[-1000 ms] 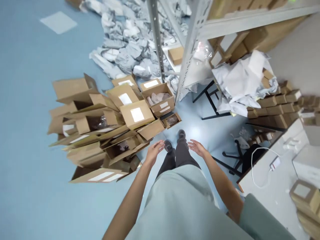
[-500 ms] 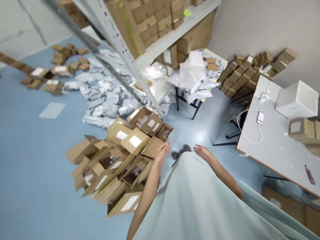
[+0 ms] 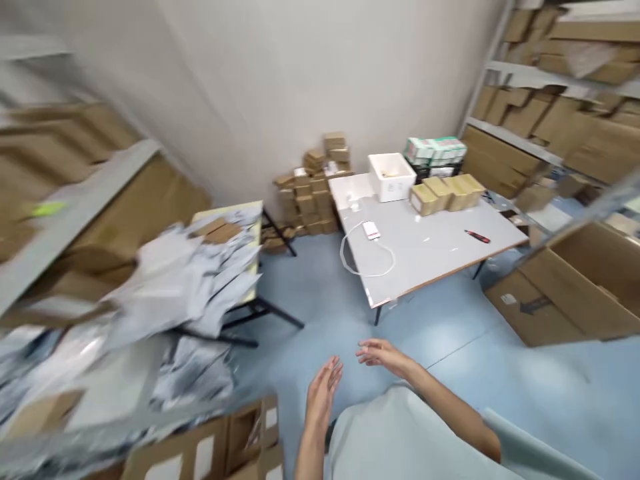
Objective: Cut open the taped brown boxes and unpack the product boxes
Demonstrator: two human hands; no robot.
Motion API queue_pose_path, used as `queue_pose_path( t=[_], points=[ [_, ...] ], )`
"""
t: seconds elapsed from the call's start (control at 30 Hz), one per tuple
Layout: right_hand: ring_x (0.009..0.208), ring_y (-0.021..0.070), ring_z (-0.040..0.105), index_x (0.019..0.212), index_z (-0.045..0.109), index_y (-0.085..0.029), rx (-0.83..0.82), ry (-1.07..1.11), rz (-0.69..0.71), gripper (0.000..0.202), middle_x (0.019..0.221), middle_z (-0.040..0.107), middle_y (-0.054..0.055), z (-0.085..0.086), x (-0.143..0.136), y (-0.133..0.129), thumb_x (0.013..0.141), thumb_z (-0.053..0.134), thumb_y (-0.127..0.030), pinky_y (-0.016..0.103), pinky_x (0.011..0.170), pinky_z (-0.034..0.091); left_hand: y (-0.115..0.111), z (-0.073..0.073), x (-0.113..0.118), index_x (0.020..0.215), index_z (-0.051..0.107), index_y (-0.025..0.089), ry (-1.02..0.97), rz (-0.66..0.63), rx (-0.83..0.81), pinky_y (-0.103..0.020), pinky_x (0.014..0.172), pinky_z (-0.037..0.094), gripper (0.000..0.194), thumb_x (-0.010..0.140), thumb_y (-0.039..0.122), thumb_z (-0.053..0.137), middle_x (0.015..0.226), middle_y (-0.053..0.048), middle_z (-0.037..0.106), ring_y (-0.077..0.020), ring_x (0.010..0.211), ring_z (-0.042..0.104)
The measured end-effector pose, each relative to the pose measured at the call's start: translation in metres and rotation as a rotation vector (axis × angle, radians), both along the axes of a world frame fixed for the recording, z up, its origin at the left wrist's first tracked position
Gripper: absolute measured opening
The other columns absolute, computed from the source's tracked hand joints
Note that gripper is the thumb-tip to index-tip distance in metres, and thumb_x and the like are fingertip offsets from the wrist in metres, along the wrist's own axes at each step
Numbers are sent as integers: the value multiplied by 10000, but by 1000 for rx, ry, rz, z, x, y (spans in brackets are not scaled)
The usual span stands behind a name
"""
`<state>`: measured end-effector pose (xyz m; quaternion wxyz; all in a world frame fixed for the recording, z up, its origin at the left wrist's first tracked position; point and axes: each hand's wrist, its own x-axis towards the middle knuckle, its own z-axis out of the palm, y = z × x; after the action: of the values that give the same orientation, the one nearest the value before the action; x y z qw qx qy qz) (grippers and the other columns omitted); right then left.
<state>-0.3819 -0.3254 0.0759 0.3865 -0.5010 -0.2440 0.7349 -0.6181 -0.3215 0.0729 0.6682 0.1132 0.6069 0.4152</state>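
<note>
My left hand is held out in front of me with its fingers stretched and nothing in it. Beside it, a short gap away, my right hand is also empty, its fingers apart and slightly bent. Both hang in the air over the blue floor. Nearest to my left hand are open cardboard boxes with white labels at the lower edge of the view. Ahead of my right hand stands a grey-topped table with a white phone and its cable on it.
Left of me, a small table carries a heap of grey mailing bags. Small cartons are stacked by the wall. The grey table holds a white foam box and a red-black cutter. At right are a large open carton and shelving.
My view has swung right and up, so the grey table is now ahead and the floor boxes have slid to the lower left. Both hands are raised further forward, still empty.
</note>
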Motion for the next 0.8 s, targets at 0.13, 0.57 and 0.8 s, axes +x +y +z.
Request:
queue_pose_path(
  t=[0.13, 0.57, 0.8],
  points=[
    [1184, 365, 848, 1269, 827, -242, 65, -67, -222, 1005, 1287, 874, 149, 23, 118, -29, 546, 1039, -906, 536, 1140, 567, 21, 5, 129, 1185, 861, 176, -57, -296, 28, -576, 1364, 527, 199, 993, 196, 813, 1463, -209, 829, -392, 1453, 768],
    [1129, 328, 838, 1374, 804, -289, 256, -287, -849, 798, 1361, 844, 161, 43, 335, -55, 803, 973, -819, 545, 1075, 669, 90, 66, 406, 1070, 860, 212, -60, -758, 256, -486, 1170, 649, 704, 643, 726, 1080, 1343, -183, 855, -376, 1288, 822],
    [1162, 335, 843, 1402, 803, -274, 282, -470, -929, 790, 1393, 849, 166, 72, 451, 34, 828, 962, -793, 524, 1047, 693, 197, 77, 534, 921, 772, 222, -93, -809, 290, -516, 1186, 620, 758, 529, 782, 1098, 1297, -180, 855, -366, 1243, 815]
  ],
)
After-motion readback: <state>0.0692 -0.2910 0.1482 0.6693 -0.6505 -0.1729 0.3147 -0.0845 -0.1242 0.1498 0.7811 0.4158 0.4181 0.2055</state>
